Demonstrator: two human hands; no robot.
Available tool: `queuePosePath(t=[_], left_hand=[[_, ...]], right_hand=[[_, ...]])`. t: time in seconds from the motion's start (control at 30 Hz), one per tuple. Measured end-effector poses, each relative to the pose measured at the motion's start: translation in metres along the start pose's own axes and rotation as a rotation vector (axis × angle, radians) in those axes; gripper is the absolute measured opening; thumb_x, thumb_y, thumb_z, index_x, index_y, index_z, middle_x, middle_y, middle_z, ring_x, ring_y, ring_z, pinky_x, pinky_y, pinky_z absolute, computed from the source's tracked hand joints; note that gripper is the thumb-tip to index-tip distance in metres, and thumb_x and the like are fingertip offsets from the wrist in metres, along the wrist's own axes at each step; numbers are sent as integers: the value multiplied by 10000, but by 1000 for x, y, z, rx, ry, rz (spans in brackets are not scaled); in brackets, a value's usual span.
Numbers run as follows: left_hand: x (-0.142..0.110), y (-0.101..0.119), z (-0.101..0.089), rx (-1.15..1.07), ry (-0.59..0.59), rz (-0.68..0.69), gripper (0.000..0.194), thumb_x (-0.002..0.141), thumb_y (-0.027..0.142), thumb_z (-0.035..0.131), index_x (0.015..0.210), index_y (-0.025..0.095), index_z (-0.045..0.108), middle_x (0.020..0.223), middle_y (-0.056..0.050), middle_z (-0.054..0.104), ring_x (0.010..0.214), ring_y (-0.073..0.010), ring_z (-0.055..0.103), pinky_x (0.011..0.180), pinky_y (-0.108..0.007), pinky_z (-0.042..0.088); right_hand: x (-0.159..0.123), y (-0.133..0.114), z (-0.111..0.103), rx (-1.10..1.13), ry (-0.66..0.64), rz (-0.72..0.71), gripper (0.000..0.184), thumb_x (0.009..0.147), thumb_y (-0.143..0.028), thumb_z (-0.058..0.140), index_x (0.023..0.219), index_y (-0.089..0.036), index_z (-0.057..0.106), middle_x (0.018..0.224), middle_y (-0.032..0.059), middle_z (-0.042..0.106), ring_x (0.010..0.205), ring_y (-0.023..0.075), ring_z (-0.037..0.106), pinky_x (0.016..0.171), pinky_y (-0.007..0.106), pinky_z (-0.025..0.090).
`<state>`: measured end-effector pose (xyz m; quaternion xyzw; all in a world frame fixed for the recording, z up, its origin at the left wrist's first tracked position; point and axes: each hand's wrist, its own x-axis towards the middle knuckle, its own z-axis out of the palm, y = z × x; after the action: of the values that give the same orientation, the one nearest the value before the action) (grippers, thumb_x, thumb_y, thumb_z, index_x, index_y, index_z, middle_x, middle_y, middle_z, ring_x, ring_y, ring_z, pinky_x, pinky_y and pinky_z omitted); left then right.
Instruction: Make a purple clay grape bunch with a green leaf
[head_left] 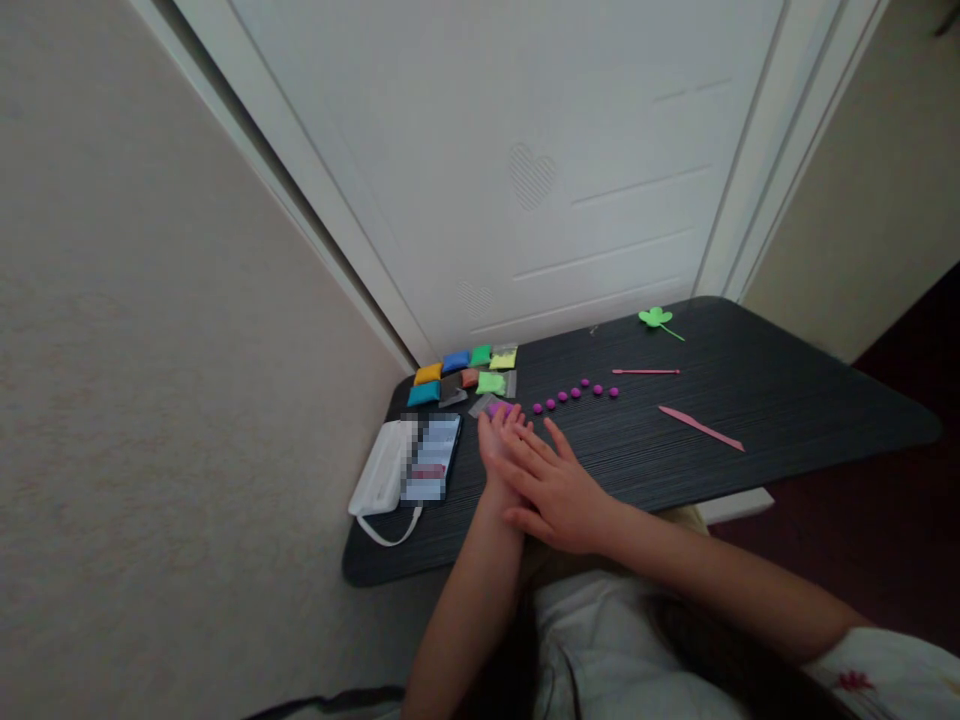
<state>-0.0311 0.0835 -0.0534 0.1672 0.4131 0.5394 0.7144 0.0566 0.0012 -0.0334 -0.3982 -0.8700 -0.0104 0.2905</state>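
Observation:
My left hand point(495, 440) is turned palm up over the near side of the table, its fingers stretched out. Across its palm lies my right hand point(562, 492), flat, with the fingers extended and slightly apart. Whether anything sits between the two palms is hidden. Just beyond my left fingertips is a small clear bag of purple clay point(493, 406), partly covered by the hand. Several small purple clay balls point(562, 397) form a bent row to the right of that bag.
Several coloured clay packets point(442, 362) lie at the back left. A phone point(439, 460) and a white power bank point(384, 468) with a cable sit left. Rightward are a thin pink stick tool point(646, 372), a pink clay knife point(701, 428) and a green clover-shaped piece point(655, 317).

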Motion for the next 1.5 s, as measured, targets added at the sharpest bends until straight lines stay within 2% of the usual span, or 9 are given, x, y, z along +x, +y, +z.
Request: queuePosePath(t=[0.17,0.33,0.57,0.73,0.97,1.17,1.27,1.37,1.5], left_hand=[[10,2,-4,-111,-8,-6,473,808,517,244,1115,244,479,1235,-106,476,1142,-204,454,888,-367,412],[7,2,0,-121,-9,-31,466,804,512,264,1028,188,514,1130,-121,541,1012,-215,542,804,-348,455],[-40,-2,-5,33,-387,-15,237,792,309,469,885,144,611,854,-53,622,733,-122,583,681,-232,458],[-61,1,-8,255,-432,79,152,707,187,600,842,128,637,797,-40,633,696,-102,567,688,-217,429],[-61,8,-7,343,-426,151,206,680,156,628,886,146,628,827,-28,648,810,-128,588,767,-242,407],[-63,11,-5,322,-459,157,361,662,112,632,1015,169,588,868,-25,653,789,-100,581,781,-229,400],[-62,11,-4,217,-465,120,323,709,168,589,1030,145,578,900,-54,648,794,-115,583,761,-235,420],[-57,7,-4,-36,-467,-41,360,786,340,469,1056,121,561,954,-92,630,799,-138,589,700,-247,455],[-45,0,-8,-280,-438,-205,431,819,407,373,1066,105,554,1002,-108,616,928,-159,575,793,-257,453]], right_hand=[[-12,-6,10,114,-14,-19,485,860,-316,348,1319,-169,286,1392,87,292,1316,223,104,1042,505,73],[-10,0,18,323,142,80,504,846,-221,357,1327,-139,232,1357,103,351,1297,178,197,1056,450,143],[-9,26,3,306,246,196,515,852,-237,377,1335,-175,211,1308,74,428,1277,158,253,1067,455,116],[-10,36,0,265,219,163,554,840,-193,391,1346,-165,167,1279,86,462,1247,159,315,1059,463,148],[-18,43,-5,218,320,159,544,790,-243,507,1292,-193,304,1251,90,482,1192,197,395,1031,468,242],[-22,45,-12,179,352,124,283,806,-204,491,1087,-223,517,1157,56,557,1116,163,467,1028,454,250],[-20,44,-12,172,360,136,232,805,-221,500,1032,-208,549,1121,59,577,1095,156,481,1024,439,256],[-18,38,-9,159,313,117,209,786,-264,531,983,-210,578,1119,53,578,1110,167,466,1028,439,239],[-16,28,-5,87,188,80,207,787,-311,527,956,-222,607,1169,46,554,1189,205,383,1047,485,134]])
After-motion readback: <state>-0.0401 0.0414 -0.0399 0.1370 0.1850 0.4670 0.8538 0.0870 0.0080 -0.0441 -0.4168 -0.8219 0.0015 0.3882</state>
